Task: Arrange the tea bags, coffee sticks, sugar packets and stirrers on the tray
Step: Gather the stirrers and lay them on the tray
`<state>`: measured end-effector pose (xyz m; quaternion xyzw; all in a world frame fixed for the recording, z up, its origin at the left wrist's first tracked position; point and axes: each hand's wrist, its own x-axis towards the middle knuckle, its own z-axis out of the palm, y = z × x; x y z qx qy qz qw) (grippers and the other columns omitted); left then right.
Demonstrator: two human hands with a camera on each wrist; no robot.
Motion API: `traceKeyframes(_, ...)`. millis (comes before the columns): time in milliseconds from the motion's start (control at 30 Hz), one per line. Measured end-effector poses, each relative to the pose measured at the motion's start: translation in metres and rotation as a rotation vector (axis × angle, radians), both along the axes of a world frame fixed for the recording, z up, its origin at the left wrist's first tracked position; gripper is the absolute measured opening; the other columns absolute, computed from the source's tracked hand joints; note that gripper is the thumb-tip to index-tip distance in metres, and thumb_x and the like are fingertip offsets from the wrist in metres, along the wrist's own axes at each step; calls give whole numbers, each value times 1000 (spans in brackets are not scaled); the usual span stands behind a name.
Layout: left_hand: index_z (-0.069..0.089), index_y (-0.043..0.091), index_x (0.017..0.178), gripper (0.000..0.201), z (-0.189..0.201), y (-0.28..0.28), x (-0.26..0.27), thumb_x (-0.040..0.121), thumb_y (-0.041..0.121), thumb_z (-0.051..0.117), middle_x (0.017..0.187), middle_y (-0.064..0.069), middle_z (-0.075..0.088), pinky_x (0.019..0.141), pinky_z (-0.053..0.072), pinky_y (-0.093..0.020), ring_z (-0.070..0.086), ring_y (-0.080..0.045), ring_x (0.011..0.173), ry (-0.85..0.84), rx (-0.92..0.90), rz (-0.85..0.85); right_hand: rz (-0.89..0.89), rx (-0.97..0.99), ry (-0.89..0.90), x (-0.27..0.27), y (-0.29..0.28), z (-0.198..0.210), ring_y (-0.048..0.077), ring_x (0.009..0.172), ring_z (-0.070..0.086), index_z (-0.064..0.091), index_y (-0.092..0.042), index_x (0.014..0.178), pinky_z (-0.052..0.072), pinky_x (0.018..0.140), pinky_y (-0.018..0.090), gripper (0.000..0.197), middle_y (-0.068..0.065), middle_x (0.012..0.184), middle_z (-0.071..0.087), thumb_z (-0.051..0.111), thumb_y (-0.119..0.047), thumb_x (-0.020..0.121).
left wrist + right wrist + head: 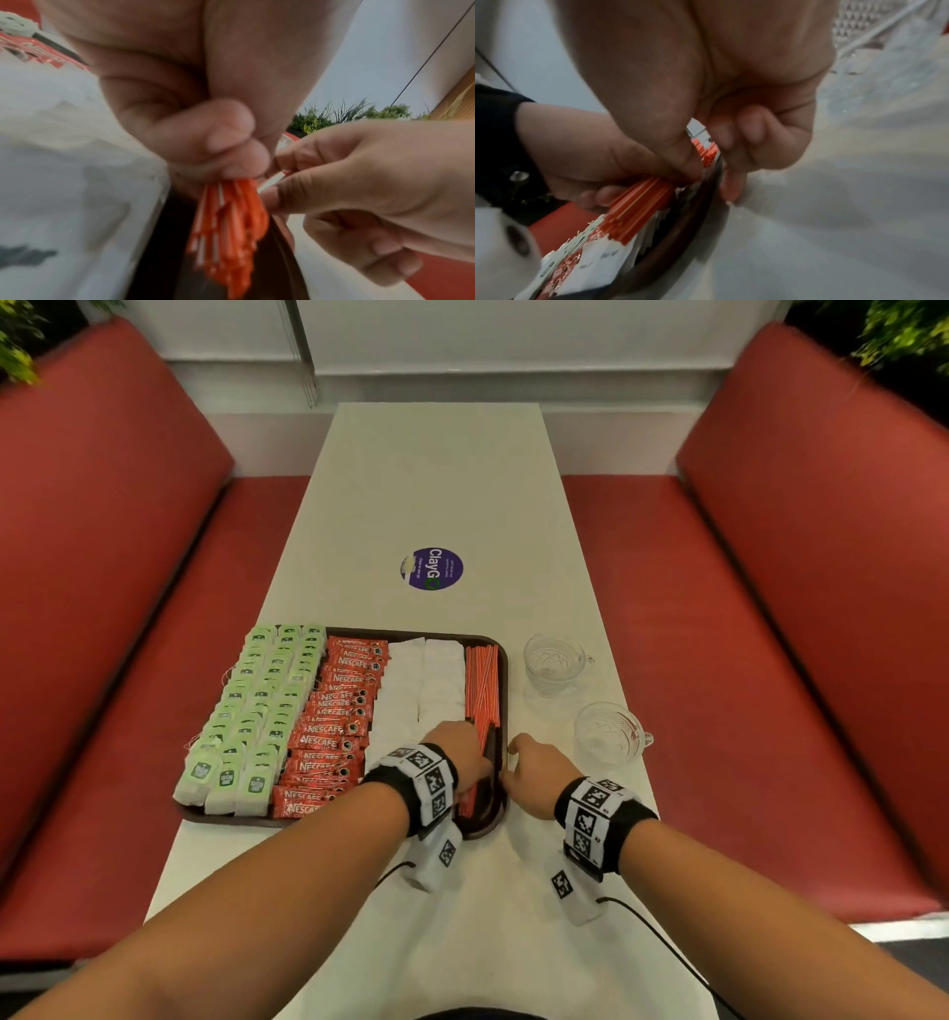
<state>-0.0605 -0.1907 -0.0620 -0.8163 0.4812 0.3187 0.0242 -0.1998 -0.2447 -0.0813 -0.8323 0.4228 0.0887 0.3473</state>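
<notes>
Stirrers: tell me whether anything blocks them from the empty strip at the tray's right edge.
Nothing visible does. The left hand grips the stirrers directly over the tray beside the sugar packets. The right hand pinches one stirrer's end at the rim. The glass cups stand off the tray.

On the tray (pixel 493 645), left to right: tea bags (pixel 251 711), coffee sticks (pixel 334 726), sugar packets (pixel 421 690), stirrers (pixel 481 690).
</notes>
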Motion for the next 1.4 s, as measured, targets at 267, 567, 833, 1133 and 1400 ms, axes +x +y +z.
traceKeyframes(267, 62, 6, 116, 37, -13, -12, -18, 89, 31, 66, 112, -11, 67, 77, 52, -29, 67, -26, 99, -149, 12, 37, -46, 68, -37, 4, 2, -8, 34, 99, 64, 47, -1, 126, 53, 84, 39, 35, 18, 108, 67, 55, -12, 93)
traceKeyframes(567, 65, 6, 106, 25, 9, 1, -13, 92, 27, 62, 106, -11, 69, 71, 50, -28, 67, -26, 93, -177, -43, 3, -71, 79, -23, 5, 5, -3, 31, 100, 64, 48, -6, 122, 54, 88, 42, 31, 15, 110, 66, 58, -17, 95)
traceKeyframes(833, 59, 21, 122, 38, 42, 70, 68, 92, 43, 63, 108, 5, 65, 82, 46, -26, 60, -15, 100, -92, -362, 127, -59, -5, 56, 8, 13, 7, 30, 104, 63, 50, -7, 125, 53, 89, 38, 31, 14, 118, 63, 55, -21, 98)
traceKeyframes(1133, 17, 16, 155, 143, 23, 185, 184, 43, 67, 89, 160, -11, 23, 122, 16, -45, 15, -31, 149, -240, -178, 345, -71, -175, -102, 9, 20, 3, 23, 109, 59, 40, -14, 136, 52, 92, 36, 73, 5, 124, 57, 64, -59, 83)
traceKeyframes(1400, -1, 16, 157, 146, -5, 213, 199, 51, 55, 91, 165, -7, 9, 121, 23, -43, 22, -27, 149, -22, -143, 432, 127, -81, 192, 21, 36, -8, 35, 153, -13, -16, -4, 156, 6, 125, 43, 152, 21, 163, -20, 85, -65, 59)
